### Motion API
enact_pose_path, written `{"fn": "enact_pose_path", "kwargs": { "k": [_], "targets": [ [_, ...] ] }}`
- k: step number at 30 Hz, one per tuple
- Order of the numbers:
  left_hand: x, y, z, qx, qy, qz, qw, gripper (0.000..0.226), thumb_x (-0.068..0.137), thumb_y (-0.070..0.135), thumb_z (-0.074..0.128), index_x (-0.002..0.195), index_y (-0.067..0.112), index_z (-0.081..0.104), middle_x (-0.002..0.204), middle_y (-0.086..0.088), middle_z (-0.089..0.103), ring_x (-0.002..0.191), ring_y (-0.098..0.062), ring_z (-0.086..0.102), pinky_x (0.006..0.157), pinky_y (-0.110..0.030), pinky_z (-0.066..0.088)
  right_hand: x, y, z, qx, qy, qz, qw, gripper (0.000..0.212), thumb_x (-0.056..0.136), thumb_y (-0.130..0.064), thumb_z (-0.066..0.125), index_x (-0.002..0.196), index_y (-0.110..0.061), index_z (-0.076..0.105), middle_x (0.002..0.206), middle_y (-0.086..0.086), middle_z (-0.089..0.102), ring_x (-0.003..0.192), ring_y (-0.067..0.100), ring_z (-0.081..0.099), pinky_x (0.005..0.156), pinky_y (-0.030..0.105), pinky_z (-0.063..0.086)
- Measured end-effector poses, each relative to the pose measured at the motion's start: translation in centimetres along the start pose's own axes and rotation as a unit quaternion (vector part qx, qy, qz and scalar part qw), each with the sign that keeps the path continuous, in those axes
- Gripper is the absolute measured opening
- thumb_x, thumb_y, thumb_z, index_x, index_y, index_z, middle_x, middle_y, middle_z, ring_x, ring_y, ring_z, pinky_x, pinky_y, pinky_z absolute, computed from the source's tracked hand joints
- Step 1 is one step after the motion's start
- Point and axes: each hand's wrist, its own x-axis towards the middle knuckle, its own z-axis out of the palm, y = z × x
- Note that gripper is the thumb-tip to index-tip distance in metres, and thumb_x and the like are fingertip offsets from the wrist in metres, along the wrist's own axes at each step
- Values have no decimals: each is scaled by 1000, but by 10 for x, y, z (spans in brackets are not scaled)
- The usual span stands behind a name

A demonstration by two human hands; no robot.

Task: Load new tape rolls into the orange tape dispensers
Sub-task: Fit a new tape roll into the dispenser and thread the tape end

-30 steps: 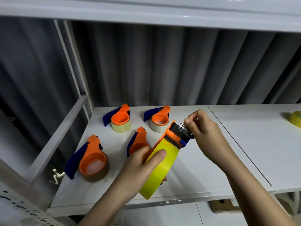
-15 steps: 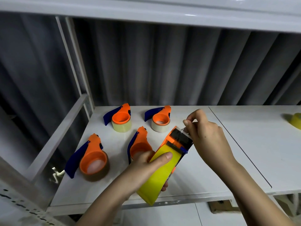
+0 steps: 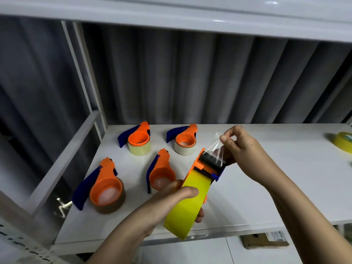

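Right hand [image 3: 242, 147] pinching clear tape [image 3: 216, 149], pulled further out over white shelf [image 3: 266, 187].

A packing or storeroom workstation is suggested rather than a home. A plain white surface [image 3: 266, 197] is framed by white metal uprights [image 3: 83, 77] and an overhead shelf [image 3: 171, 14], as in industrial racking. Grey pleated curtaining [image 3: 190, 79] is hung behind the frame. Several orange tape dispensers [image 3: 139, 138] loaded with packing tape are laid out in rows, and a loose yellow roll [image 3: 342, 142] is seen at the far right. A labelled cardboard box [image 3: 264, 240] is stored below.
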Motion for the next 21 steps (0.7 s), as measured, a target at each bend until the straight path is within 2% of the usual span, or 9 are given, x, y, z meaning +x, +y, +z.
{"fn": "enact_pose_path", "kwargs": {
  "k": [3, 5, 8, 10, 13, 17, 20, 21],
  "targets": [
    [8, -6, 5, 20, 47, 9, 999, 44, 80, 46, 66, 92, 4, 65, 76, -19, 69, 68, -27, 67, 65, -32, 54, 1, 1, -1, 8, -25, 5, 1000, 16, 100, -28, 44, 85, -23, 44, 63, -1, 63, 59, 17, 63, 67, 35, 56],
    [12, -9, 5, 13, 66, 5, 998, 38, 85, 39, 61, 96, 3, 64, 75, -18, 69, 66, -26, 68, 62, -30, 54, 3, 2, -1, 4, -34, -4, 999, 15, 100, -28, 45, 85, -23, 44, 56, -4, 62, 56, 14, 62, 67, 37, 57],
    [10, -11, 0, 25, 37, -11, 999, 29, 90, 33, 60, 100, 6, 63, 81, -16, 71, 74, -26, 70, 72, -34, 55, 4, 3, 0, -21, -36, -17, 999, 14, 99, -29, 45, 86, -24, 45, 59, -2, 62, 55, 11, 63, 65, 35, 57],
    [9, -13, -2, 39, 1, -18, 999, 35, 88, 33, 63, 109, 5, 58, 86, -14, 72, 80, -26, 70, 78, -38, 56, 4, 3, 0, -32, -33, -34, 998, 14, 99, -29, 46, 86, -24, 44, 61, -1, 63, 54, 9, 64, 61, 29, 55],
    [9, -13, -5, 53, -7, -17, 998, 37, 88, 29, 60, 115, 5, 54, 88, -12, 71, 82, -26, 69, 82, -40, 54, 6, 3, 0, -20, -48, -34, 998, 15, 99, -26, 45, 85, -21, 43, 58, -2, 66, 52, 8, 63, 57, 23, 52],
    [9, -11, -6, 43, -14, -21, 999, 36, 79, 28, 59, 108, 8, 57, 87, -13, 72, 79, -25, 69, 77, -35, 54, 10, 5, -3, 34, -85, 0, 996, 16, 100, -23, 44, 86, -16, 42, 62, -6, 71, 53, 8, 63, 55, 22, 54],
    [13, -13, 1, 14, 43, -30, 999, 23, 88, 28, 62, 98, 8, 61, 76, -14, 70, 68, -26, 67, 73, -36, 54, 13, 7, -3, 49, -96, 12, 994, 16, 100, -24, 44, 86, -15, 42, 67, -1, 73, 56, 11, 66, 56, 24, 55],
    [15, -14, 3, 8, 58, -31, 998, 26, 90, 33, 60, 95, 7, 62, 73, -14, 69, 65, -26, 66, 72, -36, 54, 14, 7, -3, 48, -99, 14, 994, 16, 100, -25, 44, 87, -16, 42, 68, 1, 74, 58, 12, 67, 57, 25, 55]
  ]
}}
